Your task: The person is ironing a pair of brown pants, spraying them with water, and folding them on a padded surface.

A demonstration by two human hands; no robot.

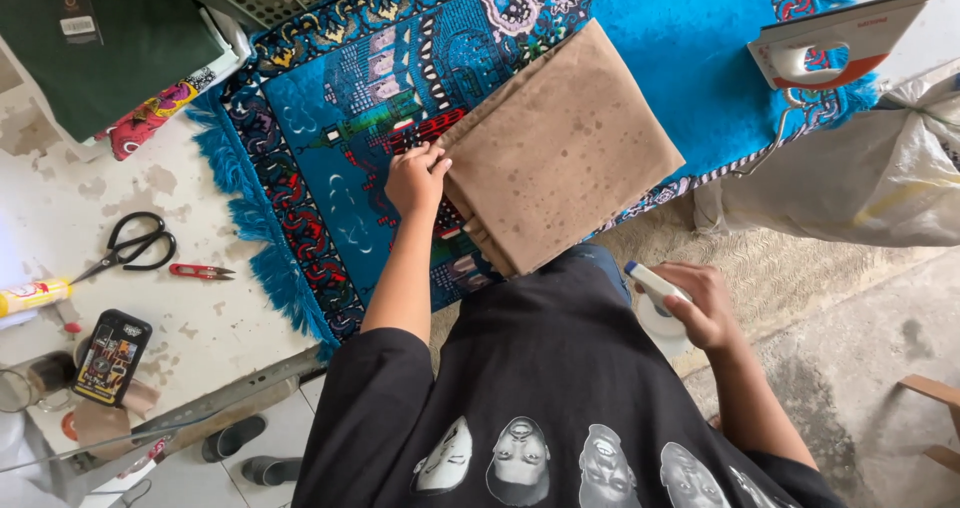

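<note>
The left hand [415,178] lay flat, fingers together, pressing the near corner of the folded brown cloth [560,153], which sat just right of that hand on a blue patterned rug [330,118]. The right hand [700,308] was curled around a white spray bottle [655,298], close to the body. The cloth looked soft, light and limp, dotted with darker damp spots; it would likely handle best gripped at its layered edges. An iron [835,48] stood upright beyond the right hand, scissors [130,248] well left of the left hand
</note>
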